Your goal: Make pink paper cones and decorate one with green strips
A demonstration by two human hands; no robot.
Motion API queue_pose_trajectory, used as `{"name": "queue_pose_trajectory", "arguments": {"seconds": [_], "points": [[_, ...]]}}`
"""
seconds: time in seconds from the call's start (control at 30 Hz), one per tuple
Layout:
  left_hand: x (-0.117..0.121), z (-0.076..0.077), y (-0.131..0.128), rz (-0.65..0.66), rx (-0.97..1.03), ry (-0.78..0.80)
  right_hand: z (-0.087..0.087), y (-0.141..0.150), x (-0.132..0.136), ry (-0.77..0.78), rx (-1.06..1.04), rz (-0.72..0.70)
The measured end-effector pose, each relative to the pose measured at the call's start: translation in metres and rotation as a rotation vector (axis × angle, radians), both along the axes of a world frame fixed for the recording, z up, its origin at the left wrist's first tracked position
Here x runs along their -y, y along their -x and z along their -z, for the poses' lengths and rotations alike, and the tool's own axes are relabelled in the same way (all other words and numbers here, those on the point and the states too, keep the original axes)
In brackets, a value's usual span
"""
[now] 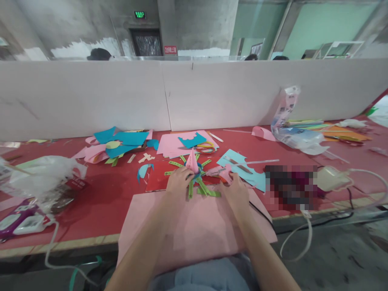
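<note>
A paper craft [197,178] with green patterned strips radiating from a blue middle lies on a red sheet [156,182]. A folded pink paper cone [192,161] stands up from its middle. My left hand [181,180] has its fingers closed at the base of the cone. My right hand [235,189] is wrapped round a pink glue gun [224,173], its nozzle pointing left at the craft. A clear glue stick [262,161] projects to the right behind the gun. The fingertips of both hands are partly hidden.
Pink paper [194,226] overhangs the table's front edge. Yellow-handled scissors [207,148], blue paper scraps [129,139] and a light blue sheet [257,176] lie around the craft. Plastic bags [45,176] are at left, with a white adapter [332,178] at right. A white partition [121,97] stands behind.
</note>
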State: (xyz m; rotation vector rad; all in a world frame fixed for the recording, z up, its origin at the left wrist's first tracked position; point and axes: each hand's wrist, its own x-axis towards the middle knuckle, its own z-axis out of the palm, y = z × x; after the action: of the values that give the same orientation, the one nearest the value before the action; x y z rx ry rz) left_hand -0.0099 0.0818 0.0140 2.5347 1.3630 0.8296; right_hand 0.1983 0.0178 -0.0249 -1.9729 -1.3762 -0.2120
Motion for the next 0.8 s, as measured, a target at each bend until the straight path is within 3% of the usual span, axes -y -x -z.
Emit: {"name": "queue_pose_trajectory", "arguments": {"seconds": [0.8], "points": [[-0.0013,0.0013,0.0003,0.0,-0.048,-0.021,-0.0048,0.0017,0.0024,0.032,-0.019,0.008]]}}
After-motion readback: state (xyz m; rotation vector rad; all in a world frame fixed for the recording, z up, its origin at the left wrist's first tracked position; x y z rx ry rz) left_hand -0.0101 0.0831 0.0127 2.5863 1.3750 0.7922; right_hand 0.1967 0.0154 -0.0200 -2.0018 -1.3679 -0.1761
